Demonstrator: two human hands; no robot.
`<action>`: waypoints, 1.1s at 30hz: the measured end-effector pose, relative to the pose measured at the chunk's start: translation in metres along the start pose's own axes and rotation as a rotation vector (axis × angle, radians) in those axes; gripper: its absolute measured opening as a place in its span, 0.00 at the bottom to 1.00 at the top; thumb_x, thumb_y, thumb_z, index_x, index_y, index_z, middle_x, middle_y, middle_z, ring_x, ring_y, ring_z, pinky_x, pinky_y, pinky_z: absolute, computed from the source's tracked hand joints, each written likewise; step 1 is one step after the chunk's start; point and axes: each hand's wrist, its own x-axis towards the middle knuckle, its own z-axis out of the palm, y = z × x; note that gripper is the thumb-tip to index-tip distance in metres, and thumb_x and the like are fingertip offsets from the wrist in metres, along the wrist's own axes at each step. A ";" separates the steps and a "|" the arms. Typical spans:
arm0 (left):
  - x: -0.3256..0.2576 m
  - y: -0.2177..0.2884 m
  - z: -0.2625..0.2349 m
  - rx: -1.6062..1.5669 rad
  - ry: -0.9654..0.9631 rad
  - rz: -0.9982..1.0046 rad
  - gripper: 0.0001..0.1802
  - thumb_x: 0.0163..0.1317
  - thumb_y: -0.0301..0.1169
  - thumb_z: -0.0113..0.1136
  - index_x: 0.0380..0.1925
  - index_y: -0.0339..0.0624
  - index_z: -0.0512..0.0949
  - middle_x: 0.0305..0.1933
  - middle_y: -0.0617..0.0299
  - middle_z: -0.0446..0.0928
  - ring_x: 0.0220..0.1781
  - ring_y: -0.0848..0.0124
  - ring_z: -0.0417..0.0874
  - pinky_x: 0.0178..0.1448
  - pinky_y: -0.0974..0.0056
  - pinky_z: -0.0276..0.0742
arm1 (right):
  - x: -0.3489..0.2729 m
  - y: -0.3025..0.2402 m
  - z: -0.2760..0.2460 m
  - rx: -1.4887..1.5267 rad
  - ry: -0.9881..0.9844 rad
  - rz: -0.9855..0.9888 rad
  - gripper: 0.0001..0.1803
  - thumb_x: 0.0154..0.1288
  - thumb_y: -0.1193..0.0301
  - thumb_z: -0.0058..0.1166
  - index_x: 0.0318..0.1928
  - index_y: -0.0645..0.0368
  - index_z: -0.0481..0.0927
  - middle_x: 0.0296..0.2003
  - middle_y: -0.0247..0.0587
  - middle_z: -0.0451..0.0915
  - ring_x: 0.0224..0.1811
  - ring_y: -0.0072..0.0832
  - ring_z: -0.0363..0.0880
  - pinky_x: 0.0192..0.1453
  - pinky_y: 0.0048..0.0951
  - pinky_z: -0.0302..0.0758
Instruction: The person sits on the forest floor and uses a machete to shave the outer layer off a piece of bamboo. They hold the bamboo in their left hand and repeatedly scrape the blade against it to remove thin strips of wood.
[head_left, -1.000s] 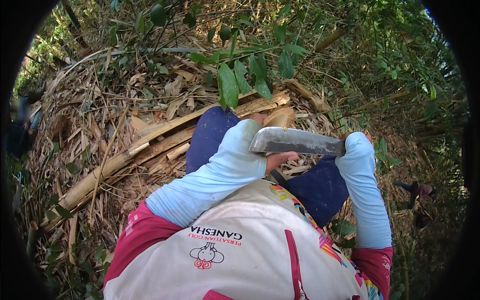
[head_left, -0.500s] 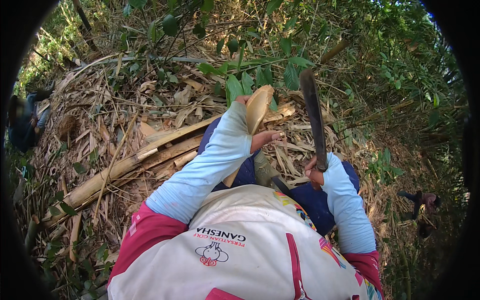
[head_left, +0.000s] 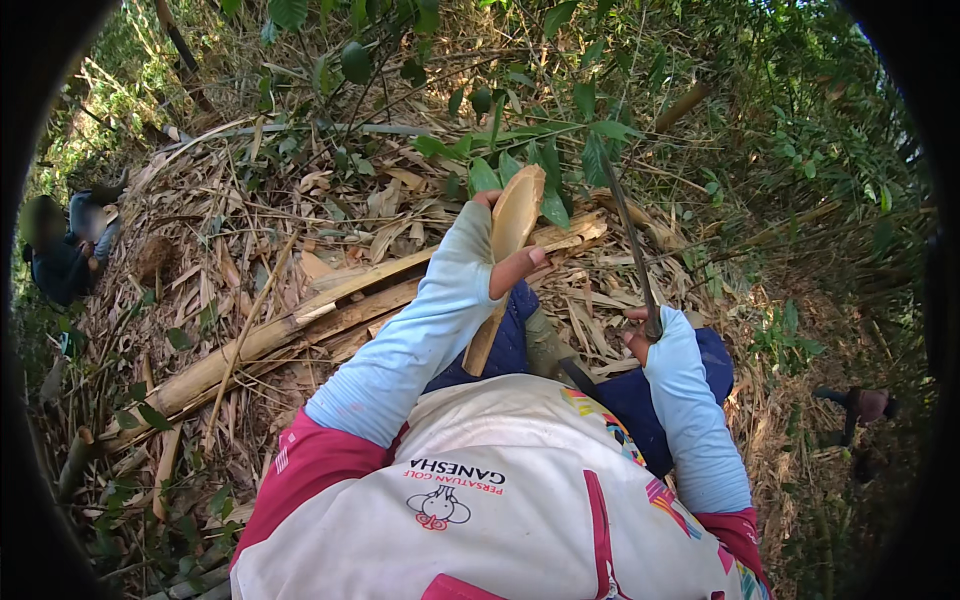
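My left hand (head_left: 516, 272) is closed around a pale piece of cut wood or bamboo (head_left: 512, 218). Its upper end is hollowed like a scoop, and its narrow lower end (head_left: 484, 347) slants down toward my lap. The thumb lies across the near side; most of the other fingers are behind the piece. To the right, my right hand (head_left: 640, 335) grips a machete (head_left: 632, 235) by its handle, largely hidden by the hand and sleeve. The dark blade points up and away, nearly edge-on, apart from the pale piece.
Split bamboo poles (head_left: 240, 345) lie across the dry leaf litter (head_left: 340, 215) to the left and in front of my knees. Green leafy stems (head_left: 545, 165) hang just beyond my left hand. One person (head_left: 62, 255) sits at the far left, another (head_left: 862, 408) at the far right.
The machete has turned from showing its broad side to nearly edge-on, its tip slightly lower. My left hand still holds the pale piece in almost the same place.
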 end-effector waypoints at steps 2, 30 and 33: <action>-0.001 0.000 -0.003 -0.007 0.008 -0.020 0.39 0.50 0.36 0.70 0.58 0.33 0.61 0.42 0.57 0.74 0.42 0.71 0.77 0.47 0.68 0.74 | -0.002 -0.003 0.003 0.009 -0.010 -0.016 0.14 0.52 0.74 0.64 0.42 0.57 0.82 0.22 0.26 0.73 0.25 0.17 0.69 0.32 0.21 0.68; 0.014 -0.020 -0.063 -0.745 0.097 -0.225 0.29 0.60 0.37 0.51 0.59 0.34 0.61 0.51 0.44 0.72 0.52 0.53 0.77 0.55 0.46 0.77 | 0.021 0.064 0.054 0.037 -0.138 0.160 0.35 0.52 0.79 0.62 0.62 0.60 0.66 0.22 0.33 0.76 0.23 0.22 0.72 0.30 0.26 0.71; 0.015 -0.027 -0.071 -0.841 0.088 -0.250 0.28 0.63 0.41 0.49 0.59 0.36 0.63 0.51 0.46 0.73 0.52 0.53 0.77 0.56 0.45 0.76 | 0.023 0.069 0.057 0.056 -0.194 0.165 0.38 0.51 0.79 0.63 0.64 0.60 0.63 0.23 0.35 0.78 0.23 0.21 0.73 0.31 0.26 0.71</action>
